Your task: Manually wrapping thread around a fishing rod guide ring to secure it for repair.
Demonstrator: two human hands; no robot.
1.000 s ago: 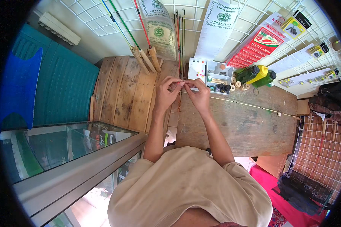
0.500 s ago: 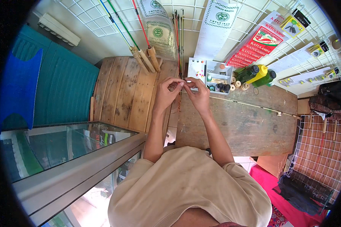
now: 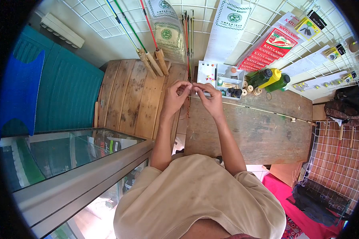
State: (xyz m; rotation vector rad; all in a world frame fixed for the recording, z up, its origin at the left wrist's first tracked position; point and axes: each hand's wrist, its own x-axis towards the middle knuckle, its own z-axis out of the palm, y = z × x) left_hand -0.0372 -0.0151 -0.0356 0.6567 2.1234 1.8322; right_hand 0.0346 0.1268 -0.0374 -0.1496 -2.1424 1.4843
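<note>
While both hands are up over the worktop's [image 3: 251, 135] left edge, toward its far-left corner, in the head view the left hand [image 3: 175, 98] is curled, thumb and index tips drawn together; right hand [image 3: 210, 99] bent likewise, its tips meeting or nearly meeting the left's. Whether either pinches something can't be told, anything there is too small. A thin pale rod [image 3: 267, 111] lies across the worktop, from near the hands to the right edge, left end unclear around the fingers. White tray [image 3: 204, 68] at the far-left corner, just beyond the right hand: small coloured beads [image 3: 210, 76] in the left compartment, dark little bottles [image 3: 235, 93] at the near right. Wooden spools [image 3: 258, 91] just right of tray, green bottle [image 3: 263, 79], yellow bottle [image 3: 272, 78] and another green one behind, along the far edge. Left of the worktop, a plank surface [image 3: 123, 99]; cork-handled rods [image 3: 161, 62] stand upright-ish, leaning, handles near its far-right corner.
</note>
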